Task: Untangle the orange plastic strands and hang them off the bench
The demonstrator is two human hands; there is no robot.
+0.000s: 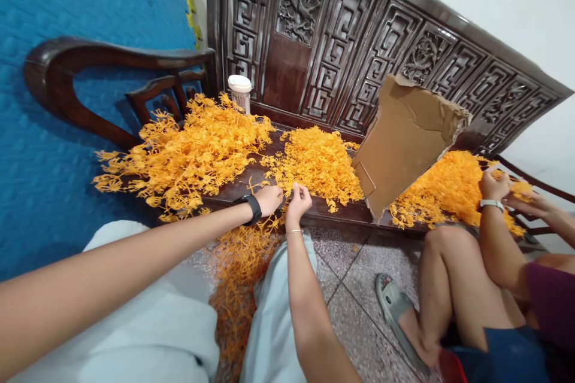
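Dark carved wooden bench (341,24) fills the back; its seat is my surface, loaded with orange plastic sprue pieces. Blue quilted mat (67,12) lies to the left behind the armrest.

Biggest heap of branched orange plastic pieces (188,149) sits left, spilling over the edge; probably unprocessed stock. A middle pile of finer orange bits (318,164) lies right in front of me, within reach. A torn brown cardboard sheet (404,137) stands tilted against the bench, walling off a third orange pile (449,188) on the right, where another person's hand (493,184) works.

More orange sprigs trail (238,263) down off the surface edge between my knees to the floor.

White lidded cup (240,91) stands at the back, clear of the piles.

My left hand (268,198) is curled closed at the surface edge; my right hand (297,202) is pinched beside it. Both appear to grip one small orange piece (287,194) between them, held close for pulling apart.
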